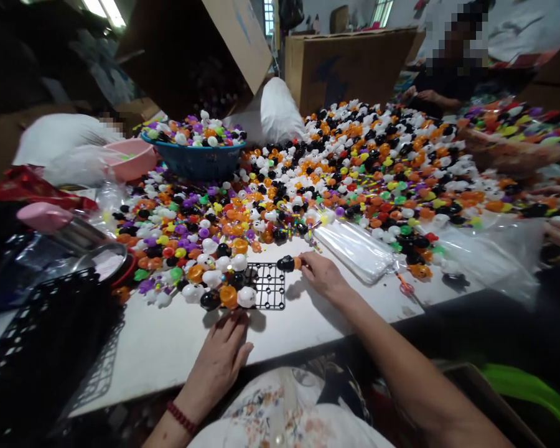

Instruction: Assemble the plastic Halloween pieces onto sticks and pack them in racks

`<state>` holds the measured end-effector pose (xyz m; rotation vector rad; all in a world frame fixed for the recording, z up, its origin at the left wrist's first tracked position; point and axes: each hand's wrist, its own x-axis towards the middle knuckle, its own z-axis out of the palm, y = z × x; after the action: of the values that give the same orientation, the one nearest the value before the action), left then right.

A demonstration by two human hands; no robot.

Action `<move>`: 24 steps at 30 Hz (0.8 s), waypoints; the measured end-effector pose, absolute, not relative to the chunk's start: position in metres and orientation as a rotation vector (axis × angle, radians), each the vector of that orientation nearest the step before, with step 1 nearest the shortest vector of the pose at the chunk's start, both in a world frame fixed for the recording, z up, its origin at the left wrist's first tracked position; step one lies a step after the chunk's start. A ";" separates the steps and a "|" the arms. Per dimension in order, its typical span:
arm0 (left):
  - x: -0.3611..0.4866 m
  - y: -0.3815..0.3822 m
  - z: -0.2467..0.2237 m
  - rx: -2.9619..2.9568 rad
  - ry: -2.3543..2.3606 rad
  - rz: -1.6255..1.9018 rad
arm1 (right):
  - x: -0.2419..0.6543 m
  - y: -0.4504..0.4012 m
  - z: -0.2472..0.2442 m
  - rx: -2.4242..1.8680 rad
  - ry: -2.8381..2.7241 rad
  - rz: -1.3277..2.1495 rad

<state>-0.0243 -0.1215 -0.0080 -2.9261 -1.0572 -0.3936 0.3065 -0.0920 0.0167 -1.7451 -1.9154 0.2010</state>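
Note:
A small black grid tray [273,286] lies on the white table in front of me. Several white, orange and black figures, such as an orange one [228,297], fill its left part, while the grid on the right shows bare. My right hand [324,274] pinches a black and orange piece [287,264] at the tray's upper right corner. Flat on the table's near side, my left hand [226,348] has its fingers spread, the tips close to the front row of figures.
A large heap of colourful pieces [354,149] covers the table's far side. Clear plastic bags [354,246] lie to the right, near a red-handled tool [407,286]. Black grids [42,348] are stacked at left. A blue basin [200,160] stands behind. Other people's hands show at far right.

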 end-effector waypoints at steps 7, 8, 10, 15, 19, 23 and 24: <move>-0.025 -0.133 0.047 -3.011 -0.843 -0.867 | 0.260 -0.110 0.008 -1.621 -1.705 0.502; -0.024 -0.133 0.055 -2.986 -0.836 -0.926 | 0.257 -0.110 0.008 -1.635 -1.699 0.537; -0.019 -0.129 0.068 -2.917 -0.853 -0.995 | 0.251 -0.110 0.009 -1.672 -1.698 0.585; 0.000 -0.106 0.087 -2.845 -0.865 -0.939 | 0.237 -0.099 0.013 -1.728 -1.624 0.697; 0.013 -0.086 0.086 -2.887 -0.790 -0.764 | 0.223 -0.085 0.010 -1.591 -1.454 0.921; 0.015 -0.075 0.078 -2.902 -0.777 -0.773 | 0.210 -0.073 0.003 -1.491 -1.406 1.032; 0.014 -0.074 0.077 -2.906 -0.785 -0.786 | 0.207 -0.071 0.002 -1.480 -1.412 1.044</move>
<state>0.0137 -0.0738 0.0767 -2.9060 -0.7848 -0.7858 0.2073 -0.0707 0.0018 -1.4795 -1.4119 1.0442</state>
